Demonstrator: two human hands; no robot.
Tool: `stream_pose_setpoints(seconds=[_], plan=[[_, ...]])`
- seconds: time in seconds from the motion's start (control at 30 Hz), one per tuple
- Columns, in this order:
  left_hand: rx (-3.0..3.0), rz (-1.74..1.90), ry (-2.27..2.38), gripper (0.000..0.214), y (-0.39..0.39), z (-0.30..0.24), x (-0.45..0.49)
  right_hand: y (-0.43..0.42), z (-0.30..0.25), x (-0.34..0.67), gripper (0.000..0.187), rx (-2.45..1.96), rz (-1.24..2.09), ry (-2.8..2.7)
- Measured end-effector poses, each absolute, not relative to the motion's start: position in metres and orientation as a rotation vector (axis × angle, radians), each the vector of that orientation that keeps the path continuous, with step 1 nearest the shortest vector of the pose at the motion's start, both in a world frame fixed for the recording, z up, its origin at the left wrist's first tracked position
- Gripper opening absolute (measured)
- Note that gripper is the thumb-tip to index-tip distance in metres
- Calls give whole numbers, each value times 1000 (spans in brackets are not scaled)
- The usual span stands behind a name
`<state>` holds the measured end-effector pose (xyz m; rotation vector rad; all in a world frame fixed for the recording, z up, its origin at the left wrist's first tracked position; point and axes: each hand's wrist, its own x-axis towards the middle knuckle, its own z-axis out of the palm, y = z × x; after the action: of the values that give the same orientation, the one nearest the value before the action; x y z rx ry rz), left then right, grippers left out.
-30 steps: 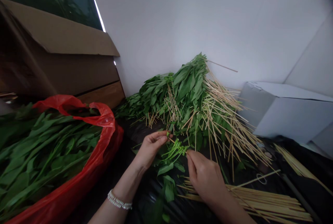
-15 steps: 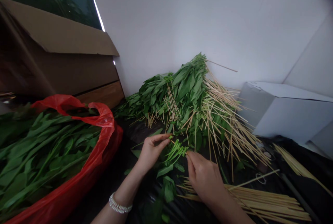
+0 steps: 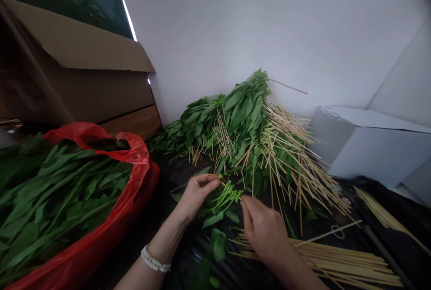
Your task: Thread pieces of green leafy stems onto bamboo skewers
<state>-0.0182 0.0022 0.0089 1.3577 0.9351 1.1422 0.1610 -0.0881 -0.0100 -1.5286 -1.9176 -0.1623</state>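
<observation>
My right hand (image 3: 264, 225) is closed around one end of a thin bamboo skewer, most of which its fingers hide. Several green leafy stems (image 3: 227, 196) are threaded side by side on that skewer, their leaves (image 3: 218, 243) hanging below. At the skewer's other end, my left hand (image 3: 198, 193) pinches a leafy green stem (image 3: 220, 176) between thumb and fingers, right at the tip. A beaded bracelet (image 3: 155, 261) circles the left wrist. Under my right forearm lies a bundle of loose bamboo skewers (image 3: 350, 263).
A red plastic bag (image 3: 134, 146) full of leafy greens (image 3: 67, 191) stands at left, before a cardboard box (image 3: 101, 88). Against the wall is a heap of skewered greens (image 3: 245, 101), sticks (image 3: 296, 155) pointing right. A white box (image 3: 377, 146) sits at right. Black plastic sheeting (image 3: 182, 254) lies below.
My left fingertips and the stem in them have shifted very slightly left. My right hand keeps its hold on the skewer in nearly the same place.
</observation>
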Motion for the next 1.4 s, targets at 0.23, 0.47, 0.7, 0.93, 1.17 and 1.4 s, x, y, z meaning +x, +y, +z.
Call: stream_pose_setpoints(seconds=[0.23,0.47,0.7,0.93,1.17,1.4], plan=[[1312,1106,901,35,3,6,-18,-89,-11,160,33,-1522,-156,-1936],[1256,1061,908,36,4,3,-20,-89,-12,160,31,-1527,-94,-1948],[1214,1050,911,35,5,-4,-19,-88,-14,160,29,-1560,-43,-1959],[1203,1021,929,34,6,-5,-20,-87,-16,160,28,-1570,-6,-1953],[1204,1031,941,33,5,-3,-19,-87,-13,160,28,-1584,8,-1975],[1214,1000,932,30,5,-6,-20,-87,-15,159,28,-1599,37,-1966]])
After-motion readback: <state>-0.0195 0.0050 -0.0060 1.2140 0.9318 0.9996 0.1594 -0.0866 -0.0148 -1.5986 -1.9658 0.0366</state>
